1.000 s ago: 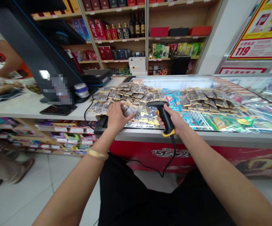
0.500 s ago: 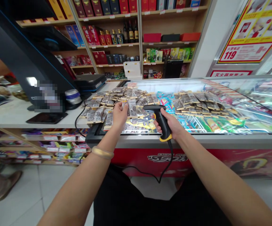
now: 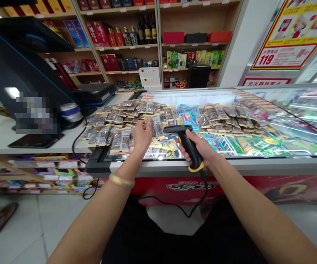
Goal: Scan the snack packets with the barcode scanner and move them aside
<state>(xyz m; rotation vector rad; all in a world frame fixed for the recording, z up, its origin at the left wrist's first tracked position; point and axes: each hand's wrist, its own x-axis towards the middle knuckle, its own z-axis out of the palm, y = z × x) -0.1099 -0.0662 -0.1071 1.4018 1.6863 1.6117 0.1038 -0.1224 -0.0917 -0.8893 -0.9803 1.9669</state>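
Observation:
My right hand (image 3: 199, 148) is wrapped around the black grip of a barcode scanner (image 3: 190, 146) with yellow trim, its head pointing left. A black cable runs down from its handle. My left hand (image 3: 142, 135) pinches the top edge of a clear snack packet (image 3: 156, 125), which hangs upright in front of the scanner head. A pile of similar packets (image 3: 121, 139) with dark contents and tan edges lies around my left hand on the glass freezer top. Another pile of packets (image 3: 224, 117) lies to the right, behind the scanner.
The chest freezer (image 3: 246, 167) holds bagged goods under its glass. A blue packet (image 3: 188, 116) lies between the piles. At left, a checkout monitor stand (image 3: 37, 80) and a white-and-purple roll (image 3: 70, 113) stand on the counter. Shelves (image 3: 125, 47) with bottles and boxes rise behind.
The view has shifted slightly right and down. My left hand still holds the packet near the scanner, and the scanner's handle has tilted a little.

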